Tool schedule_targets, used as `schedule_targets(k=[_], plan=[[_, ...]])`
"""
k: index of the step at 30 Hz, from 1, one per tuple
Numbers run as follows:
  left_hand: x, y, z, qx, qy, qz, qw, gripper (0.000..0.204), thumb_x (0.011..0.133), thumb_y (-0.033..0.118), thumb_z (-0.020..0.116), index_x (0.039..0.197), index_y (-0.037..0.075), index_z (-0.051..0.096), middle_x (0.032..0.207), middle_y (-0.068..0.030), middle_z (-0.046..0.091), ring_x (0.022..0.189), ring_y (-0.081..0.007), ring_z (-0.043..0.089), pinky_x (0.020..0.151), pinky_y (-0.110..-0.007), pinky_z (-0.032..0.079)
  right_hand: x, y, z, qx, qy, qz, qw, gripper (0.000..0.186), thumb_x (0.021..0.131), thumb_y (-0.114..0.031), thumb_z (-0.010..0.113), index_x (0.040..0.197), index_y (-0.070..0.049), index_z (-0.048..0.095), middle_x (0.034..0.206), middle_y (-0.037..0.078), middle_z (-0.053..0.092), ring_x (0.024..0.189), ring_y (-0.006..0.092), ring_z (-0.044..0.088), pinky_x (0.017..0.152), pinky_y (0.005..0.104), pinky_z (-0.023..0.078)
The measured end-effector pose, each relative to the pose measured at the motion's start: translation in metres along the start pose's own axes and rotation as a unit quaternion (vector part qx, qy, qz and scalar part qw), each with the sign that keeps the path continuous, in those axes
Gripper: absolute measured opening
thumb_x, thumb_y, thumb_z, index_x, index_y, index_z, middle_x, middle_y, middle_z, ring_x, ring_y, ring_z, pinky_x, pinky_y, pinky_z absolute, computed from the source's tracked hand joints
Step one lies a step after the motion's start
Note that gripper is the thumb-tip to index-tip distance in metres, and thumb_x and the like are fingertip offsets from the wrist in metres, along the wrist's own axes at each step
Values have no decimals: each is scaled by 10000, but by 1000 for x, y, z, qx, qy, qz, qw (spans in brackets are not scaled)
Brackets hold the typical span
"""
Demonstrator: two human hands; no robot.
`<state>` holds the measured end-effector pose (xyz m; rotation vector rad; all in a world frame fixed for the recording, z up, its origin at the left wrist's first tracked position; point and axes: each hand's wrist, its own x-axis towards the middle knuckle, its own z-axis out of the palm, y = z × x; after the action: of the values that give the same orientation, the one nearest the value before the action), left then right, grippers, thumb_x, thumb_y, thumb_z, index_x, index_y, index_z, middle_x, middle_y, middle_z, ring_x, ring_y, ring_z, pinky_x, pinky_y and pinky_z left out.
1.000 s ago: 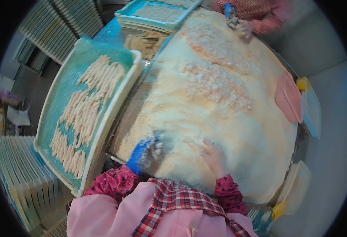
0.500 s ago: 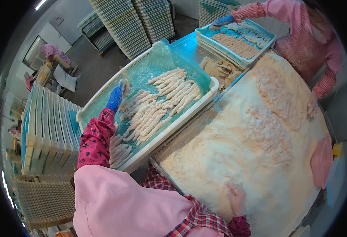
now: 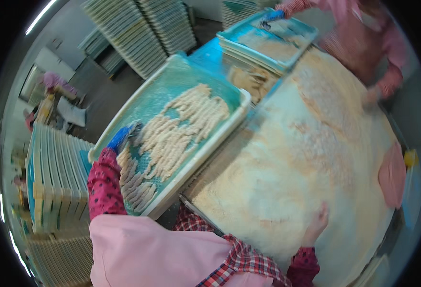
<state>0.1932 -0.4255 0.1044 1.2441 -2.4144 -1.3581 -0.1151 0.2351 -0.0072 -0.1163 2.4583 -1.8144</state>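
Note:
My left hand (image 3: 125, 135), in a flour-dusted blue glove, is at the left side of a white tray (image 3: 244, 106) lined with teal mesh; its curled fingertips are on something pale I cannot make out, beside rows of coated strips (image 3: 179, 134). My bare right hand (image 3: 318, 220) hovers low over the flour-covered worktable (image 3: 258, 191), fingers loosely bent and apart, holding nothing visible. Pale coated pieces (image 3: 320, 148) lie in the flour farther back.
A co-worker (image 3: 359, 43) reaches into another tray (image 3: 268, 52) behind. Stacked trays (image 3: 57, 177) stand left, more stacks (image 3: 124, 33) at the back. A crumpled brown bundle (image 3: 248, 83) sits between trays. A pink container (image 3: 391, 174) is at right. Another person (image 3: 59, 83) works far left.
The view swung leftward. My left hand went from the flour to the tray, then drew slightly back along its side. My right hand moved rightward and lifted slightly.

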Motion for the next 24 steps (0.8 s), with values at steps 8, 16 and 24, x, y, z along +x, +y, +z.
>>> schedule_targets(k=[8,16,24], plan=[[-70,108,108,20,69,201,977,359,922,156,491,1259,30,477,1247,-113,516,1117,-203,495,964,-296,362,1,-66,-16,-356,-260,-198,876,396,702,-125,642,1094,-101,596,1081,118,600,1031,271,539,890,411,403],[-158,201,351,91,-230,513,822,395,799,182,620,1159,53,524,1069,-169,581,965,-315,562,823,-390,447,3,-64,1,-145,-221,-166,950,315,706,-45,591,1020,-70,599,1057,147,600,1026,306,540,897,406,412],[-148,172,442,-109,-249,307,912,339,830,155,579,1159,80,550,853,-62,606,755,-249,558,690,-286,451,-26,-18,-46,-154,-107,-28,982,329,720,12,542,1035,-58,607,1055,139,611,1077,284,532,921,356,413]])
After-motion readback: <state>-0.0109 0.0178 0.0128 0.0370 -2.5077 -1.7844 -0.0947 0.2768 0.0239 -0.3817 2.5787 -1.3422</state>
